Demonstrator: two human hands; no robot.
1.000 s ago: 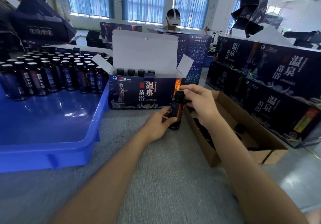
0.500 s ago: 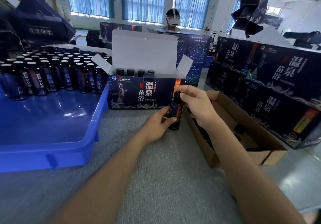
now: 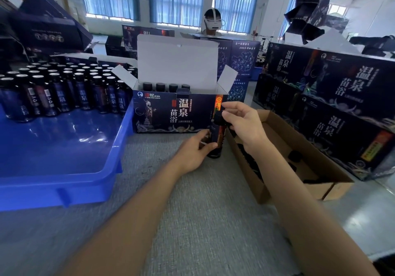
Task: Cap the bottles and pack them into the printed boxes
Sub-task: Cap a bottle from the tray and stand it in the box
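A dark bottle (image 3: pixel 216 141) with an orange label stripe stands upright on the grey table, just in front of the open printed box (image 3: pixel 171 115). My left hand (image 3: pixel 192 151) grips its lower body. My right hand (image 3: pixel 241 121) pinches the black cap (image 3: pixel 218 119) on its neck with thumb and fingers. Inside the printed box, several capped bottles (image 3: pixel 160 87) stand along the back. Its white lid is up and its side flaps are spread.
A blue tray (image 3: pixel 64 168) at left holds several rows of uncapped bottles (image 3: pixel 53 91). A brown carton (image 3: pixel 299 158) with loose black caps lies at right. Closed printed boxes (image 3: pixel 331 104) are stacked at far right. A person with a headset sits behind.
My right hand has turned on the cap, with fingers spreading wider and the wrist shifting slightly. The bottle and my left hand stay in the same place.
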